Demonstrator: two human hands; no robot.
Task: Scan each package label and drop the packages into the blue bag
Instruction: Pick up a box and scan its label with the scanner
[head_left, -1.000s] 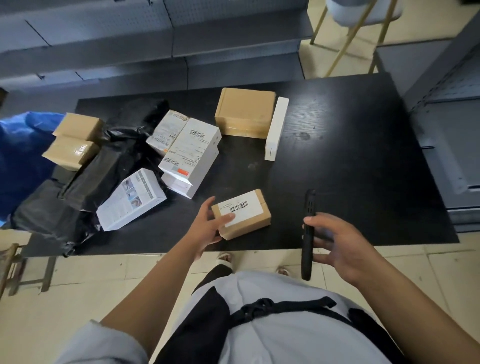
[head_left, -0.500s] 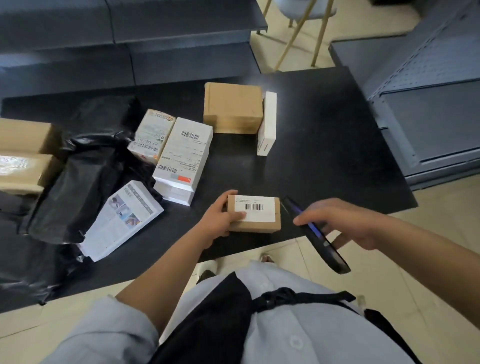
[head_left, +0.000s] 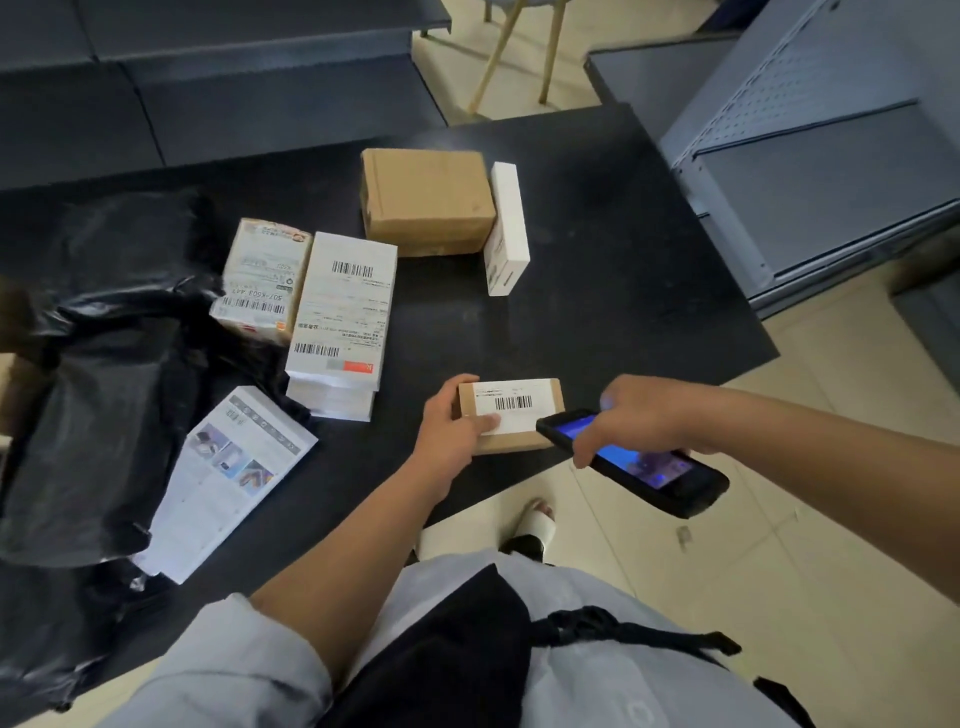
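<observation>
Package (head_left: 511, 415) between left grip (head_left: 451, 431), scanner (head_left: 634, 462).

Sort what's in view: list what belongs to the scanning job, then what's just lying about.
Job: small labelled box held by left hand; scanner in right hand; waiting boxes.
Lying about: black plastic bags; chair legs; shelving.

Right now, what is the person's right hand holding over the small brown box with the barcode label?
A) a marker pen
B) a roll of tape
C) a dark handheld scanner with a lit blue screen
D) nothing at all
C: the right hand grips a dark handheld scanner with a glowing blue screen, its tip at the small brown box.
</observation>
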